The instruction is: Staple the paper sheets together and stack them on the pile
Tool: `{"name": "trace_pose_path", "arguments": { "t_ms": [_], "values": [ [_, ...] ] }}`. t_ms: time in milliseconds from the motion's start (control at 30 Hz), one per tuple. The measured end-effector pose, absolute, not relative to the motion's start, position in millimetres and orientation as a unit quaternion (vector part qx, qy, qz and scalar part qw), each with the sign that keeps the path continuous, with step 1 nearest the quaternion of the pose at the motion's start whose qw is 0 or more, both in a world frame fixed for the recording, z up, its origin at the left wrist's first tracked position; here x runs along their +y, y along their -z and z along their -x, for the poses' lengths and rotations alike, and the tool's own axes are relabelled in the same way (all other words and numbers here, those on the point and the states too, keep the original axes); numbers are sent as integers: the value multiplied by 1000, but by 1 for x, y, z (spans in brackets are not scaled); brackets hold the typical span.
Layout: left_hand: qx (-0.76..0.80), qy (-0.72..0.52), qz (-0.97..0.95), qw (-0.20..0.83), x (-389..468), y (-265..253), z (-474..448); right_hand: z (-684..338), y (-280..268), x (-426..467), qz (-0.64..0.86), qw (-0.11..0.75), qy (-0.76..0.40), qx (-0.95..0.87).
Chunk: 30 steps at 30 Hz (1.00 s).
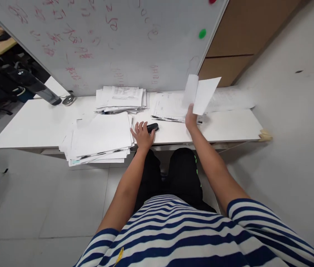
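My left hand (143,137) rests on the white table with its fingers spread. Its thumb side lies against a small black stapler (153,127), partly covered by the hand. To the left of that hand is a thick, uneven stack of paper (101,135) jutting over the table's front edge. My right hand (191,119) is closed on a few white sheets of paper (205,94), raised and bent apart at the top. Below and beside them lies a flatter pile of printed papers (168,105).
A whiteboard (90,44) with red writing stands along the table's (42,126) back edge. Another paper stack (126,97) sits before it. A dark bottle (38,87) and a computer mouse (69,100) are at the left. Rolled paper (231,99) lies right, near the wall (290,122).
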<state>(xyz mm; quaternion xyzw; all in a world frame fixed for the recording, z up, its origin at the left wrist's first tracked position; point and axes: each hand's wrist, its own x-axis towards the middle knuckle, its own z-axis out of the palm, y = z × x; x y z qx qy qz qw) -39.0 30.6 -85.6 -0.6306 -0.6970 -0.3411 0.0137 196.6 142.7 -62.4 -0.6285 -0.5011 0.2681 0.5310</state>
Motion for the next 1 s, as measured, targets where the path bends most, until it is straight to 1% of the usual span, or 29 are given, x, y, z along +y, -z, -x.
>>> {"name": "trace_pose_path", "arguments": {
  "t_ms": [67, 100, 167, 233, 267, 300, 333, 400, 433, 500, 600, 700, 800, 867, 933, 1000],
  "values": [
    [-696, 346, 629, 3, 29, 81, 38, -199, 45, 105, 557, 602, -371, -435],
    [-689, 352, 634, -6, 28, 78, 38, -200, 37, 81, 508, 619, -426, -421],
    [-666, 389, 636, -29, 23, 71, 36, -203, 28, 31, 433, 619, -530, -385],
    [-626, 455, 627, -88, 11, 60, 31, -206, 29, -17, 413, 603, -587, -348],
    [-597, 484, 624, -143, 3, 55, 28, -208, 34, -39, 414, 599, -602, -327],
    [-561, 495, 626, -220, -7, 49, 23, -210, 40, -58, 419, 591, -619, -301],
    [-523, 478, 633, -312, -17, 45, 18, -211, 47, -73, 427, 576, -640, -275],
    [-463, 384, 639, -479, -35, 40, 9, -215, 61, -93, 439, 546, -671, -244],
    [-452, 338, 629, -534, -42, 40, 5, -216, 67, -98, 443, 537, -677, -240],
    [-470, 305, 591, -580, -49, 41, -1, -218, 73, -100, 450, 535, -668, -255],
    [-513, 394, 534, -545, -42, 39, -5, -219, 66, -90, 442, 548, -634, -321],
    [-500, 517, 519, -462, -25, 19, -8, -216, 40, -72, 416, 560, -586, -412],
    [-477, 609, 510, -377, -10, -9, -10, -212, 7, -55, 383, 599, -517, -476],
    [-482, 650, 502, -304, -4, -21, -10, -207, -7, -46, 358, 623, -487, -497],
    [-510, 667, 486, -241, -1, -22, -10, -197, -9, -41, 338, 637, -477, -503],
    [-548, 661, 459, -227, -1, -13, -11, -184, -2, -37, 343, 649, -475, -485]
  ]
}}
